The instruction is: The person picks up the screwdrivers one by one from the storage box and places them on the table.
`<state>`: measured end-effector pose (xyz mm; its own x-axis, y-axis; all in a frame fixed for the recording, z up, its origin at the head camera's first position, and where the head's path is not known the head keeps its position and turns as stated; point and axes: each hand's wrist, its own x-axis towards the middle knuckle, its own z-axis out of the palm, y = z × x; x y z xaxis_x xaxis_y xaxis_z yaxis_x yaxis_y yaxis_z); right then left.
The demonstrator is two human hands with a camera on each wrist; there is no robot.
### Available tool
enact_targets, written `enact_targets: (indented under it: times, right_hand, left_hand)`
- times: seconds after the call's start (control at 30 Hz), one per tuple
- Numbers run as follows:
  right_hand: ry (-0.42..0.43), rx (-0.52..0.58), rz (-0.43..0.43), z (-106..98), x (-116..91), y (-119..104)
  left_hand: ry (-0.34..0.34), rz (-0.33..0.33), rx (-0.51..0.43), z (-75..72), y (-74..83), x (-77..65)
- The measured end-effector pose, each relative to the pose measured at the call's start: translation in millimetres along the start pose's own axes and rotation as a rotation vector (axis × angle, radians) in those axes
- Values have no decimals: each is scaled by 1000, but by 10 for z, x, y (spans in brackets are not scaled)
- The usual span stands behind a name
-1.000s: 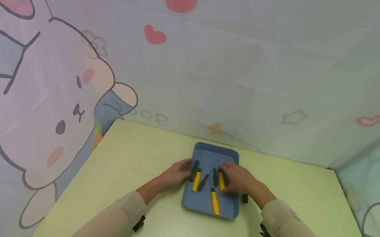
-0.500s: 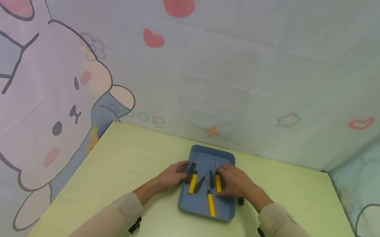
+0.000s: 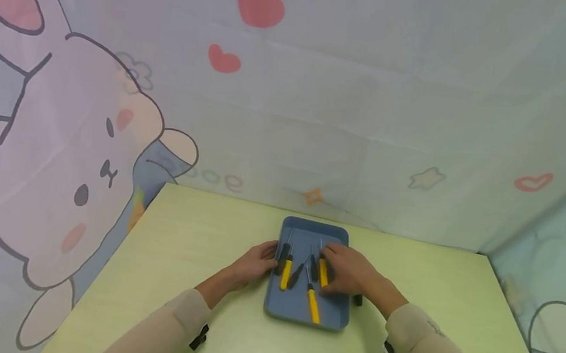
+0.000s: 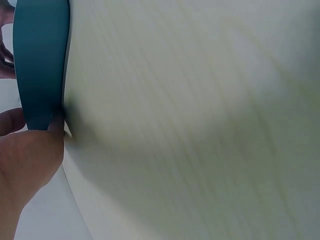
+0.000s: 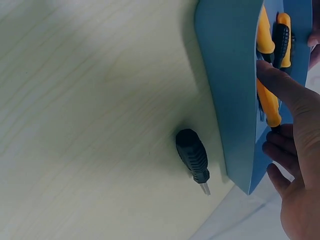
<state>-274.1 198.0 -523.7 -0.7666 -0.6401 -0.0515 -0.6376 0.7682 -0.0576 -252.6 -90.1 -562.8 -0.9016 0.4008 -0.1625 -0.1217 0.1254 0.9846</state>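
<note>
A blue-grey tray point(image 3: 305, 315) on the table holds several screwdrivers with yellow or black handles. At its left side my left hand point(image 3: 253, 264) grips the wall, thumb and fingers on either side of it in the left wrist view. My right hand point(image 3: 351, 270) reaches over the right rim. Its thumb and fingers are at the two ends of a yellow-handled screwdriver point(image 5: 268, 104), pinching it lengthwise inside the tray. Nearer the front lies another yellow screwdriver point(image 3: 313, 305). Beside it are a small black screwdriver point(image 3: 295, 276) and a yellow one point(image 3: 286, 274) at the left.
A stubby black-handled screwdriver point(image 5: 192, 155) lies on the table just outside the tray's right wall, partly under my right wrist in the head view. The pale table point(image 3: 203, 225) ends at a printed cloth backdrop point(image 3: 320, 134) behind and at the sides.
The head view has shifted slightly, so table and tray appear a little further left and lower. Both hands keep their places on the tray and the yellow screwdriver.
</note>
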Motion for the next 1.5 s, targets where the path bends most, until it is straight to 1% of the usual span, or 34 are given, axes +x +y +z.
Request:
enact_targets:
  times: [0.13, 0.33, 0.47, 0.57, 0.7, 0.93, 1.13, 1.27, 1.5]
  right_hand:
    - [5, 4, 1, -71, 12, 2]
    - [35, -20, 0, -171, 24, -2]
    - [32, -4, 1, -214, 3, -22]
    - [49, 4, 6, -235, -15, -33]
    - [76, 1, 4, -249, -22, -34]
    - [77, 11, -5, -283, -51, -61]
    - [113, 17, -8, -249, -89, 2]
    - [130, 20, -6, -248, -138, 35]
    - [147, 27, -12, -224, -182, 84]
  left_hand:
    - [-7, 6, 4, -12, 10, -3]
    - [-15, 29, -8, -28, 28, -2]
    - [-24, 19, 6, -33, 18, -11]
    - [-31, 25, 5, -33, 6, -7]
    - [-27, 35, -6, -32, -9, 8]
    - [-23, 18, -26, -31, -42, -9]
    - [-24, 23, -13, -33, -14, -25]
    - [-27, 16, -6, -37, -34, -19]
    - [-18, 16, -22, -40, -48, -16]
